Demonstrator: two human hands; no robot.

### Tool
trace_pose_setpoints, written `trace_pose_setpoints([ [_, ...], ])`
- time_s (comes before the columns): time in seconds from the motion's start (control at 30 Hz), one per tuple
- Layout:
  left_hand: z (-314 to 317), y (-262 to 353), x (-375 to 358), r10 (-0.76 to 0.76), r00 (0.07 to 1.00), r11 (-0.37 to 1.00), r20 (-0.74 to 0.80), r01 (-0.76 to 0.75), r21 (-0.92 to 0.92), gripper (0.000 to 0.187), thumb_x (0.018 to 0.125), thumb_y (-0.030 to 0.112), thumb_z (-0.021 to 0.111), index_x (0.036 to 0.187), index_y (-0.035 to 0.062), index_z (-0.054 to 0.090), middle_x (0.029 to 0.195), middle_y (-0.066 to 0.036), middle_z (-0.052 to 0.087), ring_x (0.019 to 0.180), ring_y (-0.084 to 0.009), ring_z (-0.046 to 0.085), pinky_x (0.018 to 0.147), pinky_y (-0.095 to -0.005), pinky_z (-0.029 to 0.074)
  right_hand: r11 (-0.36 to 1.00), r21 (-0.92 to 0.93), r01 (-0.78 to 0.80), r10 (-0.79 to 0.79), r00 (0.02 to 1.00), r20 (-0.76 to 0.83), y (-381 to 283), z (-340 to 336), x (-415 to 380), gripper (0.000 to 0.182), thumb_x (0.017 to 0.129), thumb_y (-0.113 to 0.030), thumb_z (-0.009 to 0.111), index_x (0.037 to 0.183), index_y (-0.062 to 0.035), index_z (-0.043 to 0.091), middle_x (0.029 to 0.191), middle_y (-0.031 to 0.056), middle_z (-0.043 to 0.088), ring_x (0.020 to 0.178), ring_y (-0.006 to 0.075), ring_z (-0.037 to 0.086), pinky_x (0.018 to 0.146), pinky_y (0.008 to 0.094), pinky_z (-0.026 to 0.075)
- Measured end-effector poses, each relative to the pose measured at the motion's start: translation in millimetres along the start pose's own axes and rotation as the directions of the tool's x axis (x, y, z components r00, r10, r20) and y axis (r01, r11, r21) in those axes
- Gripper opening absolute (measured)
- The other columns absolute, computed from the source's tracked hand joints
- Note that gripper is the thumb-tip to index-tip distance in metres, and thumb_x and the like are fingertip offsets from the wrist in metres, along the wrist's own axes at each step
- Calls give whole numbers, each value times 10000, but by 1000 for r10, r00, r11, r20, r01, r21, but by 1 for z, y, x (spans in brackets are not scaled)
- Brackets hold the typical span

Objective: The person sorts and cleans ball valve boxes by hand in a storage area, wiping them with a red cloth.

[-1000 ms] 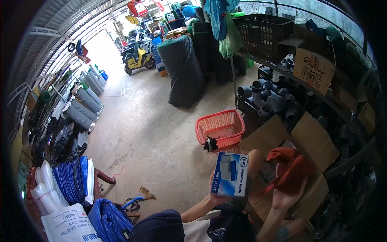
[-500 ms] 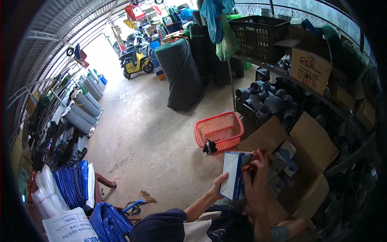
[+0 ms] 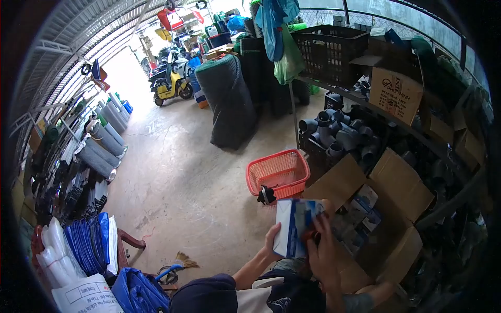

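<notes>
My left hand (image 3: 271, 242) grips the near left side of a blue-and-white carton (image 3: 284, 229), thumb along its white face. The carton is held tilted in front of my body, above the floor. My right hand (image 3: 321, 246) is at the carton's right side, its fingers curled over a small red-and-black object (image 3: 312, 236). Motion blur and the fingers hide that object's kind. Just to the right, a large open cardboard box (image 3: 399, 182) holds several more blue-and-white cartons (image 3: 368, 211).
A red plastic basket (image 3: 282, 190) with a black item on its rim stands on the floor ahead. Grey pipe fittings (image 3: 339, 133) fill a crate under the right-hand shelf. A rolled dark mesh (image 3: 227, 99) stands beyond. Blue sheeting (image 3: 138, 292) and a hand broom (image 3: 185, 261) lie at left.
The carton has tilted, showing more of its blue printed side. My right hand has come down along that side with the red-and-black object. The whole view has shifted slightly.
</notes>
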State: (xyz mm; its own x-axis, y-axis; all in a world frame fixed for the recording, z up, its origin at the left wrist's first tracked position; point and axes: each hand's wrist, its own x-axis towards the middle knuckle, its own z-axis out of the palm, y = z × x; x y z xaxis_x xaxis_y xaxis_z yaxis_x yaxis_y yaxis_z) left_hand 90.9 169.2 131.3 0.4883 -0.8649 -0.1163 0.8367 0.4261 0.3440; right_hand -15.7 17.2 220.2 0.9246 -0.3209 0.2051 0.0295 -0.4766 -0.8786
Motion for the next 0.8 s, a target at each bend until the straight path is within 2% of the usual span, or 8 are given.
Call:
trace_pose_setpoints([
  [0.07,-9,-14,-8,-20,998,1000,-55,21,12,798,923,623,447,1472,51,349,1371,-175,525,1205,-305,559,1065,-452,423,998,-35,57,-61,986,-158,1,-1,21,478,994,-179,482,1438,-30,383,1515,238,291,1395,423,321,1153,476,269],
  [0.27,-22,-31,-4,52,980,998,-192,-43,51,781,930,612,451,1464,50,361,1359,-171,535,1199,-297,562,1060,-453,428,993,107,-55,87,941,-327,4,2,29,451,1025,-232,451,1406,3,402,1401,217,457,1308,339,445,1095,419,350],
  [0.37,-18,-25,3,107,971,993,-212,-93,74,773,933,607,452,1461,50,366,1354,-169,540,1196,-293,564,1057,-454,430,801,585,-127,316,920,-232,22,15,2,461,1047,-285,407,1398,14,402,1327,178,509,1219,277,498,1032,387,388],
  [0.47,-8,-20,10,139,964,987,-226,-116,112,764,936,602,454,1457,49,372,1348,-167,546,1193,-289,566,1054,-454,432,508,778,-371,546,836,42,25,6,-21,487,1055,-325,389,1400,19,389,1291,148,516,1170,237,505,997,364,394],
  [0.57,7,-16,13,106,958,977,-266,-51,206,755,939,596,456,1454,49,378,1343,-166,551,1191,-285,567,1052,-455,434,516,771,-372,505,860,77,46,6,-33,586,1034,-419,435,1461,-35,317,1356,137,482,1215,208,497,1055,339,364],
  [0.67,26,-12,16,16,945,951,-326,86,298,747,943,591,458,1450,48,383,1337,-164,556,1188,-281,569,1049,-455,436,817,573,59,110,960,-256,10,-16,-13,544,1030,-345,465,1456,-37,325,1358,125,473,1210,220,493,1062,347,358],
  [0.77,37,-11,18,-13,963,946,-268,99,308,683,958,553,476,1402,36,436,1294,-146,591,1138,-259,598,1020,-453,462,811,581,-71,241,945,-222,-1,-33,-9,520,989,-232,547,1419,2,374,1411,191,411,1256,287,447,1078,405,342],
  [0.8,35,-9,18,11,960,944,-281,83,321,680,958,551,477,1398,34,438,1293,-147,592,1136,-261,600,1019,-451,463,884,465,-39,169,956,-241,-1,-33,-7,523,970,-191,564,1419,1,375,1411,200,410,1261,297,447,1084,408,337],
])
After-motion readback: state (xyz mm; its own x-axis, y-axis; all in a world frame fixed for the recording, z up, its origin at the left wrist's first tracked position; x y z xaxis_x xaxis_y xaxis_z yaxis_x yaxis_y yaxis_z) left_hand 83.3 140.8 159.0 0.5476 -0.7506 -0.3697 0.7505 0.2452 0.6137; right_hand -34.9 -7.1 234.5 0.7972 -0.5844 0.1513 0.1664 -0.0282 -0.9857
